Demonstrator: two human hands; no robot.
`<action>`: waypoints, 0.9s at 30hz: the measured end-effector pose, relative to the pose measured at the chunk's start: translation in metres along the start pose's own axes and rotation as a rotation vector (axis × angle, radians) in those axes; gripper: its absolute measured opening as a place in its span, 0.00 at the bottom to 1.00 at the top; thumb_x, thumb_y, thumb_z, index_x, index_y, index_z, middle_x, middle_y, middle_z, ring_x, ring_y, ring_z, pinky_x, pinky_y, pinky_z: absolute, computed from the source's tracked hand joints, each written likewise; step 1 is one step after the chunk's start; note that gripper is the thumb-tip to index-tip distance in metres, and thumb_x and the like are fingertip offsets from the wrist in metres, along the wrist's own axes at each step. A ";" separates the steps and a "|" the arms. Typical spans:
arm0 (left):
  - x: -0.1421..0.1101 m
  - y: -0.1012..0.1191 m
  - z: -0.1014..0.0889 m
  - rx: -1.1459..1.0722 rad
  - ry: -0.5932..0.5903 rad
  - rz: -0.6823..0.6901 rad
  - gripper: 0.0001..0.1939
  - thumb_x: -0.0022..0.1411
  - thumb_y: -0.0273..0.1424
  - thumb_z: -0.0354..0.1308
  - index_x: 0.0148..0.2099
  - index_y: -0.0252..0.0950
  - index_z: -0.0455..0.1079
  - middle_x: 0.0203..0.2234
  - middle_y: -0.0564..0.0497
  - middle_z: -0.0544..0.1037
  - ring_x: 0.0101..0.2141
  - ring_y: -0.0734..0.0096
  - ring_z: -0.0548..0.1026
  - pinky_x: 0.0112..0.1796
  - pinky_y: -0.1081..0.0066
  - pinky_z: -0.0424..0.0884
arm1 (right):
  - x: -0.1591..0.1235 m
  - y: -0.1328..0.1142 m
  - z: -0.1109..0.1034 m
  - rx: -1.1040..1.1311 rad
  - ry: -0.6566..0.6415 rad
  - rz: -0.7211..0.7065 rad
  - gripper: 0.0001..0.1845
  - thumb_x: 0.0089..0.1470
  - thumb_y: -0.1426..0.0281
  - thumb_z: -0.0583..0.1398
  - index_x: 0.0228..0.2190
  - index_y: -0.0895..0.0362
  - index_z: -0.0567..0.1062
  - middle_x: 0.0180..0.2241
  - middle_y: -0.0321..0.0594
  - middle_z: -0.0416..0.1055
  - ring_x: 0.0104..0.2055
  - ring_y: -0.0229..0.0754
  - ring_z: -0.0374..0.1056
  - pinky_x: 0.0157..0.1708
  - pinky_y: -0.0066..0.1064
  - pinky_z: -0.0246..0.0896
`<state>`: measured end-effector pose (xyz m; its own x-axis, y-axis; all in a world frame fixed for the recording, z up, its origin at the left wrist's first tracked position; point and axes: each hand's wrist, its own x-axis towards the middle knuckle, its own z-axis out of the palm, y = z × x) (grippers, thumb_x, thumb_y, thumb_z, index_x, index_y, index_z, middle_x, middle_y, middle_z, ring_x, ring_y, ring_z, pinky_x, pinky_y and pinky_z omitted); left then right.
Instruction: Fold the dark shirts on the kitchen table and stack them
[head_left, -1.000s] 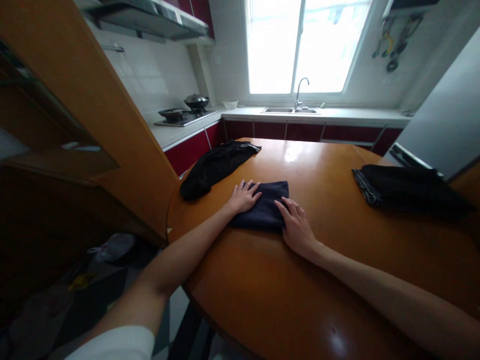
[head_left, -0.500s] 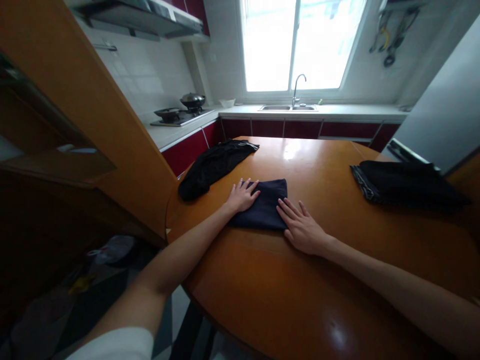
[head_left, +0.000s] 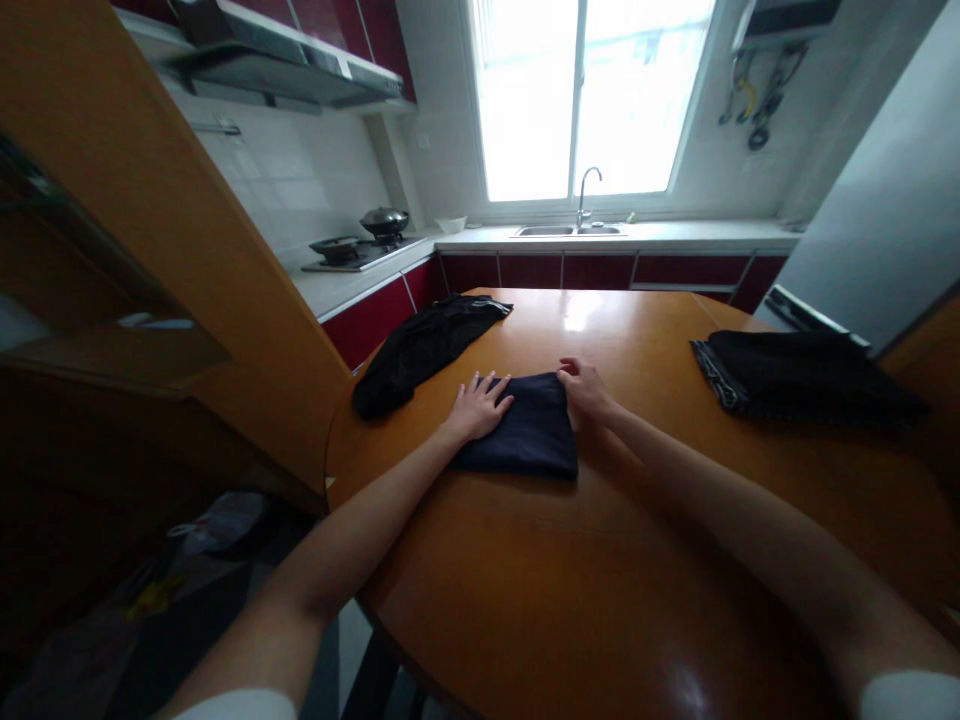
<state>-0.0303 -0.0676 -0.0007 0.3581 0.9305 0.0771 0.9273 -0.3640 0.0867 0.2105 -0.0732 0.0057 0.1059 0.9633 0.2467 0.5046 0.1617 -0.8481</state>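
Observation:
A folded navy-blue garment point(head_left: 534, 430) lies flat in front of me as a neat rectangle; its exact kind does not show. My left hand point(head_left: 480, 408) rests on its left part, palm down with fingers spread. At the far right corner, my right hand point(head_left: 586, 390) has its fingers bent and closed on the cloth's edge. The thumb of that hand is partly hidden.
The garment is on a round-ended wooden table point(head_left: 487, 560). A rumpled black garment point(head_left: 431, 345) lies at the far left, and a folded dark stack of cloth point(head_left: 795, 375) at the right. Beyond are a stove point(head_left: 364, 256) and a sink point(head_left: 547, 231).
My right hand has gone from lying flat on the garment's right side to its far right corner, fingers now bent. My left hand stays pressed on the left part.

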 end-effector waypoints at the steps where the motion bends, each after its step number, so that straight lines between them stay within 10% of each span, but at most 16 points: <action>1: 0.000 0.000 0.000 0.003 -0.001 -0.001 0.32 0.73 0.52 0.37 0.74 0.49 0.47 0.71 0.47 0.51 0.70 0.45 0.46 0.63 0.41 0.47 | 0.013 0.001 0.004 0.010 -0.026 0.025 0.21 0.58 0.71 0.56 0.51 0.65 0.74 0.44 0.53 0.78 0.44 0.46 0.75 0.45 0.36 0.69; 9: 0.000 -0.001 0.002 0.003 0.010 0.009 0.32 0.73 0.53 0.37 0.74 0.50 0.48 0.71 0.48 0.52 0.70 0.45 0.46 0.63 0.40 0.48 | 0.037 0.012 0.013 -0.071 -0.181 -0.040 0.14 0.60 0.68 0.56 0.43 0.59 0.77 0.34 0.40 0.79 0.31 0.39 0.72 0.32 0.27 0.66; 27: -0.002 0.002 -0.001 -0.010 0.003 0.002 0.32 0.73 0.52 0.37 0.74 0.50 0.47 0.71 0.48 0.51 0.70 0.47 0.46 0.63 0.40 0.46 | 0.033 0.002 -0.005 -0.785 -0.340 -0.159 0.22 0.65 0.59 0.49 0.53 0.54 0.72 0.55 0.55 0.70 0.58 0.62 0.61 0.55 0.60 0.46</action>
<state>-0.0293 -0.0699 0.0007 0.3592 0.9298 0.0801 0.9257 -0.3659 0.0964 0.2193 -0.0421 0.0141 -0.2145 0.9738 0.0753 0.9500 0.2259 -0.2156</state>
